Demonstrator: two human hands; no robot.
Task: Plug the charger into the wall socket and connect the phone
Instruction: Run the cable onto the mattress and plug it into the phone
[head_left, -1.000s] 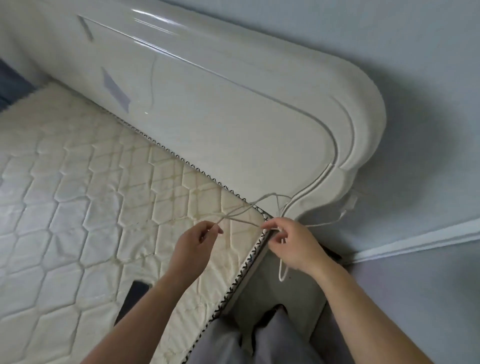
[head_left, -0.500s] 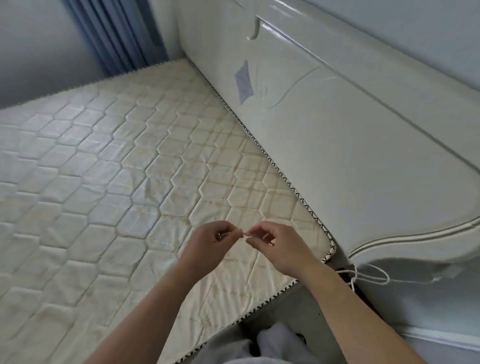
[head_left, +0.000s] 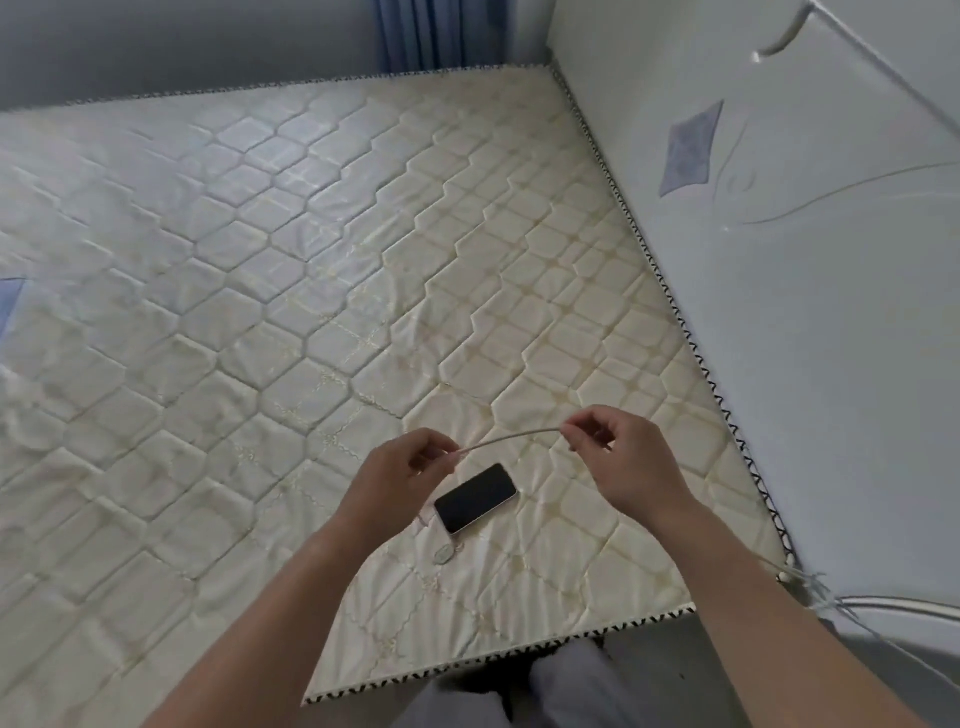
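Above the phone (head_left: 476, 499), cable (head_left: 511, 439) pinched between fingers of left hand (head_left: 400, 480) and right hand (head_left: 623, 457).

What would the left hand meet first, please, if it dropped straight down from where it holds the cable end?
Probably the phone: the left hand pinches the cable just above its near end, over the mattress. Depth is unclear, so it might land beside it.

Bare quilted mattress (head_left: 260, 260), white headboard (head_left: 831, 312), blue curtain (head_left: 415, 31).
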